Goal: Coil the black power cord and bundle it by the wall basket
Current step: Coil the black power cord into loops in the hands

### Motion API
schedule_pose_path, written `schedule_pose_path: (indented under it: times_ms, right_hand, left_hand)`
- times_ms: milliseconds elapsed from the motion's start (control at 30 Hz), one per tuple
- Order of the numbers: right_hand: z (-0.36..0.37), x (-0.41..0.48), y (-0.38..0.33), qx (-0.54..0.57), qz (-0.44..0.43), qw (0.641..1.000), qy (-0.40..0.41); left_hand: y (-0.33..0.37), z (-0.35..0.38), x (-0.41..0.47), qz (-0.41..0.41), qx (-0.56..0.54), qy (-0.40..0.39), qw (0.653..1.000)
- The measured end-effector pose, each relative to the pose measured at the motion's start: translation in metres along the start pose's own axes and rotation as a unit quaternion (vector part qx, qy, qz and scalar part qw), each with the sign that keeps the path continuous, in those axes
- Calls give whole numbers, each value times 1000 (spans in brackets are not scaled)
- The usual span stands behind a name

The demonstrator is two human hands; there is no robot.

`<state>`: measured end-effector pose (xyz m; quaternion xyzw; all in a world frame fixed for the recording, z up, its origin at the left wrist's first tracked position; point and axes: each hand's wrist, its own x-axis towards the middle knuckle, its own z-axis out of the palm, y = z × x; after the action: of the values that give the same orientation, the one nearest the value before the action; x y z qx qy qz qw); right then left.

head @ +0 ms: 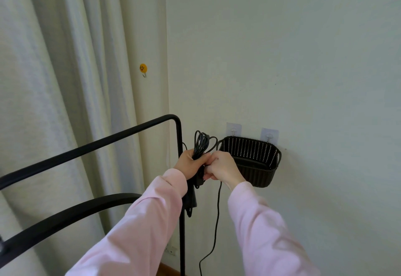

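Note:
The black power cord [202, 141] is gathered into several loops that stick up above my left hand [191, 160], which is closed around the bundle. Its black adapter brick hangs below that hand. My right hand [219, 167] pinches a strand of the cord right beside the bundle. A loose tail of cord [217, 217] drops from my right hand toward the floor. The dark woven wall basket [271, 175] hangs just right of both hands on two clear adhesive hooks. Both arms wear pink sleeves.
A black metal rack frame [130, 130] stands to the left, its upright post just behind my left hand. Pale curtains [54, 80] hang at the left. A yellow smiley hook [143, 68] is stuck above. A wall socket [171, 250] sits low down.

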<state>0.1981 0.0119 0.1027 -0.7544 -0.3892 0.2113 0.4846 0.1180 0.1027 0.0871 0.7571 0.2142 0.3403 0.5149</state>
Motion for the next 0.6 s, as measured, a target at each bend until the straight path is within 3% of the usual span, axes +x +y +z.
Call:
schedule_pose_path:
  times_ms: [300,600]
  right_hand:
    - [0,7,5,57,5,998,28]
    - [-10,5,27,-17,51,998,24]
  left_hand:
    - [-1,3,0,-20,-28,-5,999]
    - [-3,0,1,-38,-26,54,997]
